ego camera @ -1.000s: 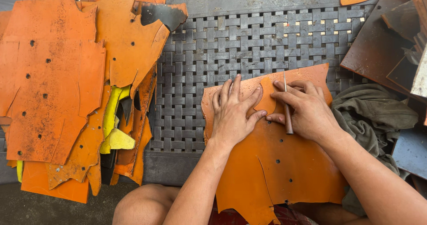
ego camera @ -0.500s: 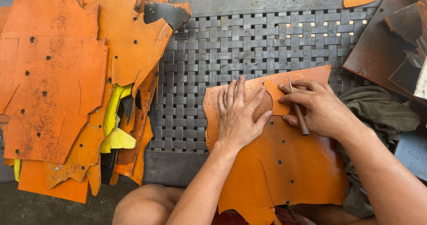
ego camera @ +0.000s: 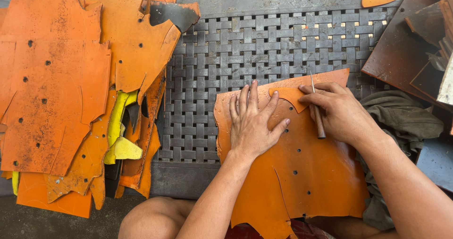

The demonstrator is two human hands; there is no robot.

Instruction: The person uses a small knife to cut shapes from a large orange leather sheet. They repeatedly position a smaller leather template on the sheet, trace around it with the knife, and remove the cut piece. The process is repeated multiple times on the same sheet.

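An orange leather sheet (ego camera: 306, 173) with several small round holes lies in front of me, partly on a woven grey mat (ego camera: 264, 55). My left hand (ego camera: 252, 123) presses flat on it, fingers spread, beside a small curved orange cut piece (ego camera: 292, 97). My right hand (ego camera: 337, 114) grips a thin awl-like tool (ego camera: 317, 111) with a brown handle, its metal tip pointing up near the sheet's top edge, fingertips touching the cut piece.
A big stack of orange leather sheets (ego camera: 52, 92) with yellow scraps (ego camera: 120, 135) lies at left. Dark brown pieces (ego camera: 410, 45) lean at upper right. An olive cloth (ego camera: 406, 118) sits under my right forearm. My bare knee (ego camera: 151, 220) shows below.
My right hand has shifted slightly right and down with the tool, and the small curved piece now shows between the hands. My left hand stays pressed on the sheet.
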